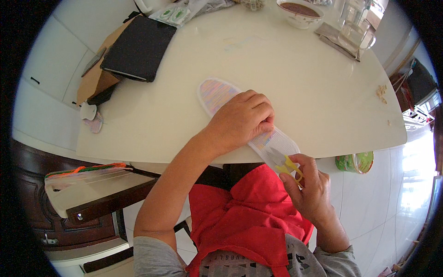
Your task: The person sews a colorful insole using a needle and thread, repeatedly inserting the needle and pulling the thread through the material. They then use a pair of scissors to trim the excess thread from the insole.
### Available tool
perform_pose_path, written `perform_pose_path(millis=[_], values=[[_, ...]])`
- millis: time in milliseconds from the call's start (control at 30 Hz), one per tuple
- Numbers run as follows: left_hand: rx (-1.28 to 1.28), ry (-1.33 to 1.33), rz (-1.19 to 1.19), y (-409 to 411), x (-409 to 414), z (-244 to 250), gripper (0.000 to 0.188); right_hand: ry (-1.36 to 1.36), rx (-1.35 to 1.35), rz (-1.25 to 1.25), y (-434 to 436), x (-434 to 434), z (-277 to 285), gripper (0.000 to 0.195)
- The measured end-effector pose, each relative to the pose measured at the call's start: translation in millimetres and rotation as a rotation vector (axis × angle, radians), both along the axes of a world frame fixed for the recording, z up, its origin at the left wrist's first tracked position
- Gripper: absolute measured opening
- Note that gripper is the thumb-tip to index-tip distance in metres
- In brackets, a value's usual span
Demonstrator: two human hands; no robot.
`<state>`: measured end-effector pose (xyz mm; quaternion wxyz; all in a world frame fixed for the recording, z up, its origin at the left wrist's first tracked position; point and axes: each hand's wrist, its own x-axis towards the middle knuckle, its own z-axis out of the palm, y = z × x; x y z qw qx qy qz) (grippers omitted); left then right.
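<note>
An insole-shaped piece of white mesh (218,92) lies slantwise over the front edge of the cream table. Pastel striped yarn stitching fills its far end, while much of the near end is bare mesh. My left hand (242,116) rests across its middle, with fingertips curled and pinching at the stitching's edge; the fingers hide part of the piece. A small pair of scissors with yellow handles (288,165) is in my right hand (308,187). The grey blades lie against the bare mesh near its lower end, pointing towards my left hand.
A black case (140,48) sits on a cardboard box (97,81) at left. Toward the back right are a bowl of brown liquid (300,20) and a glass mug (354,36) on a folded cloth (323,31). Yarn hangs over a chair (100,197); a green bin (354,162) stands below.
</note>
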<state>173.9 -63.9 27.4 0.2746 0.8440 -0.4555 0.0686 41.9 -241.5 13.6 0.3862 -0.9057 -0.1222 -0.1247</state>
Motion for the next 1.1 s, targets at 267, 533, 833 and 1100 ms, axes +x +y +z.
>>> perform_pose_path(millis=[267,533,833,1100], values=[[-0.055,0.035,0.097,-5.1,-4.9,-3.8,0.020,0.037,-0.017,-0.126,-2.0,-1.6,-4.4,0.033],[-0.080,0.023,0.142,-7.4,-7.1,-6.2,0.020,-0.051,-0.148,-0.135,3.8,3.8,-1.6,0.027],[-0.159,0.182,0.002,1.4,-3.0,-4.2,0.014,-0.015,-0.171,-0.124,3.8,5.5,4.3,0.024],[-0.099,0.266,-0.075,8.4,-5.1,4.3,0.013,0.137,0.046,-0.144,-11.0,10.2,15.3,0.024]])
